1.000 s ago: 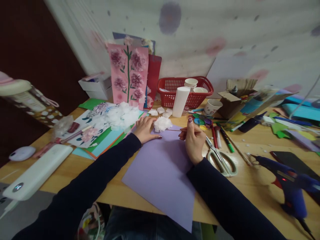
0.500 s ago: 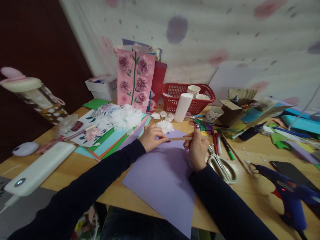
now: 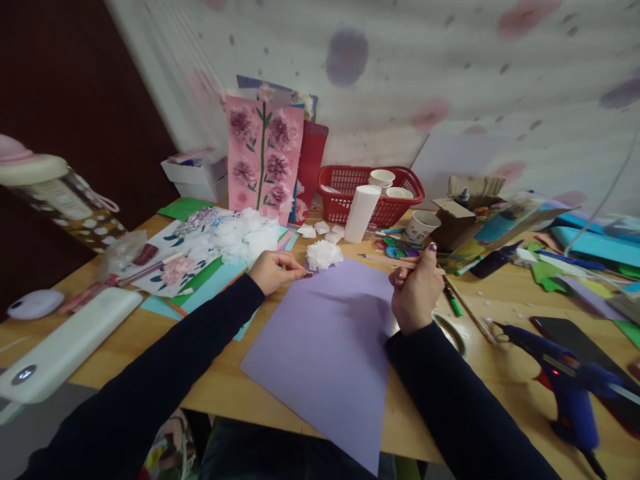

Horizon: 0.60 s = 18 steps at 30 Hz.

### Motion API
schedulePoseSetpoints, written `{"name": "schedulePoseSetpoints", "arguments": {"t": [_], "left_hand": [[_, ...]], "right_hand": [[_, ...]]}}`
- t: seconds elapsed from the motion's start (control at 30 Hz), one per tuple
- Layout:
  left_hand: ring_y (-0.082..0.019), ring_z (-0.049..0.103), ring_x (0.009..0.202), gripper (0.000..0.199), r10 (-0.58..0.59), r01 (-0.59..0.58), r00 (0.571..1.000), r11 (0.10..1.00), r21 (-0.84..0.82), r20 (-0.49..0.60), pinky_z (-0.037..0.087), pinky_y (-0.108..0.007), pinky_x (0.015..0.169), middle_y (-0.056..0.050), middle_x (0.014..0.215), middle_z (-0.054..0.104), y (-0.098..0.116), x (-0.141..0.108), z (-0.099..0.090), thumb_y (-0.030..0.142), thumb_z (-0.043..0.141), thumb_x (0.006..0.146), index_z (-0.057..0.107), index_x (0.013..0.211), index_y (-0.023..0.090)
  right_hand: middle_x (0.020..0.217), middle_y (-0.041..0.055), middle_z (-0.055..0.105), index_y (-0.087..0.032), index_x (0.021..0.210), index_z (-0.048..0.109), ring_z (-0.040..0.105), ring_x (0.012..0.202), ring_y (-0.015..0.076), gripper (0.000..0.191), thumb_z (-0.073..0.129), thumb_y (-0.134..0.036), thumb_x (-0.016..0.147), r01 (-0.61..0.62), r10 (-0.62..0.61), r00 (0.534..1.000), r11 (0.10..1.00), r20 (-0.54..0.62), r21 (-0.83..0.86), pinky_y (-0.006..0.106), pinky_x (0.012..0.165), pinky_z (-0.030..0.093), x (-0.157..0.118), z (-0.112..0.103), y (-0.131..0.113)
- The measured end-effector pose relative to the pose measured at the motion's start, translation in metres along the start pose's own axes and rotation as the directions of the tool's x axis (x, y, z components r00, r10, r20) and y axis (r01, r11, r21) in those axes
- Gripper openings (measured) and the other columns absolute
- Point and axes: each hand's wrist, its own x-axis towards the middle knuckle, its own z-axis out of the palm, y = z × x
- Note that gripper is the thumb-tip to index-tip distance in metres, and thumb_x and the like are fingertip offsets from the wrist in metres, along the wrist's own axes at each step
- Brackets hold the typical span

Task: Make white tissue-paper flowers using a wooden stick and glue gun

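Note:
A lilac sheet of paper lies on the table in front of me, its near corner hanging past the edge. My right hand, above the sheet's right side, is closed around a slim tan pencil-like stick whose narrow end points left. By the sheet's upper left edge, the fingertips of my left hand are pinched together; whatever is between them is too small to make out. A ruffled white paper flower sits at the far edge of the sheet. Scissors are partly hidden behind my right hand.
A blue glue gun and a dark phone lie at the right. Behind stand a white roll, a red basket with cups and a paper cup. White tissue and a white power bank are at the left.
My hands have moved apart, the left one leftward and the right one rightward. My left fingers have let go of the stick, which stays in my right hand.

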Motion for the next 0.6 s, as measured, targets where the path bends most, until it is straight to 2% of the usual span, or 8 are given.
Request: {"name": "schedulePoseSetpoints", "arguments": {"t": [0.07,0.13,0.2,0.23,0.33,0.4,0.53,0.6], "left_hand": [[-0.012,0.055,0.064,0.021,-0.005,0.002,0.999,0.997,-0.083,-0.036,0.044,-0.026,0.066,-0.003,0.067,0.065,-0.001,0.001,-0.001,0.034,0.082,0.056,0.073,0.059,0.016],[-0.015,0.061,0.078,0.027,-0.028,0.016,0.998,0.977,-0.213,-0.052,0.047,-0.029,0.079,-0.006,0.084,0.07,0.001,0.003,-0.002,0.039,0.084,0.055,0.071,0.058,0.016],[-0.018,0.064,0.089,0.034,-0.097,0.065,0.993,0.925,-0.375,-0.065,0.046,-0.032,0.09,-0.009,0.093,0.072,0.006,0.003,-0.003,0.046,0.083,0.056,0.07,0.061,0.014],[-0.019,0.066,0.089,0.038,-0.141,0.096,0.988,0.884,-0.457,-0.066,0.046,-0.034,0.092,-0.01,0.091,0.073,0.009,0.003,-0.004,0.049,0.083,0.057,0.069,0.063,0.014],[-0.018,0.068,0.072,0.045,-0.249,0.184,0.968,0.765,-0.617,-0.019,0.051,-0.035,0.084,-0.007,0.07,0.073,0.014,0.003,-0.007,0.051,0.084,0.053,0.068,0.068,0.012],[-0.016,0.068,0.062,0.045,-0.283,0.257,0.957,0.729,-0.634,0.063,0.054,-0.032,0.075,-0.005,0.063,0.071,0.015,0.001,-0.006,0.047,0.086,0.051,0.069,0.073,0.011],[-0.013,0.066,0.05,0.047,-0.311,0.405,0.914,0.731,-0.55,0.26,0.053,-0.025,0.057,-0.005,0.064,0.072,0.02,-0.005,0.0,0.044,0.087,0.052,0.07,0.08,0.011],[-0.013,0.065,0.048,0.044,-0.31,0.44,0.893,0.755,-0.486,0.328,0.053,-0.024,0.054,-0.006,0.065,0.072,0.026,-0.011,0.001,0.043,0.086,0.055,0.07,0.081,0.011]], "right_hand": [[0.035,-0.0107,0.039,-0.022,0.06,0.041,0.034,0.027,0.0046,0.042,0.055,-0.055,0.082,0.002,-0.003,1.0,0.999,0.012,0.034,0.017,0.029,0.029,-0.002,0.001,-0.001],[0.037,-0.0102,0.041,-0.021,0.06,0.044,0.036,0.03,0.0041,0.041,0.056,-0.054,0.081,-0.004,0.003,1.0,0.997,0.009,0.071,0.015,0.032,0.031,-0.003,0.002,-0.002],[0.041,-0.0091,0.044,-0.019,0.061,0.048,0.041,0.034,0.0036,0.039,0.057,-0.05,0.082,-0.038,0.039,0.999,0.994,-0.009,0.103,0.014,0.036,0.035,-0.002,0.001,-0.003],[0.043,-0.0084,0.046,-0.018,0.062,0.05,0.043,0.036,0.0033,0.037,0.056,-0.047,0.083,-0.07,0.073,0.997,0.99,-0.016,0.118,0.013,0.038,0.037,0.0,0.001,-0.003],[0.047,-0.0072,0.049,-0.017,0.064,0.054,0.046,0.04,0.0029,0.031,0.054,-0.039,0.086,-0.164,0.169,0.985,0.973,-0.018,0.162,0.012,0.043,0.041,0.004,-0.002,-0.002],[0.047,-0.007,0.05,-0.017,0.064,0.055,0.047,0.041,0.0033,0.029,0.054,-0.036,0.086,-0.192,0.196,0.981,0.966,-0.001,0.172,0.012,0.044,0.042,0.005,-0.002,0.0],[0.046,-0.0064,0.049,-0.017,0.061,0.054,0.045,0.04,0.0042,0.031,0.053,-0.035,0.085,-0.196,0.192,0.981,0.963,0.035,0.183,0.014,0.043,0.041,-0.002,0.002,0.001],[0.046,-0.0057,0.05,-0.016,0.059,0.054,0.045,0.039,0.0045,0.032,0.053,-0.035,0.085,-0.188,0.179,0.982,0.966,0.067,0.178,0.015,0.041,0.039,-0.008,0.004,0.001]]}}
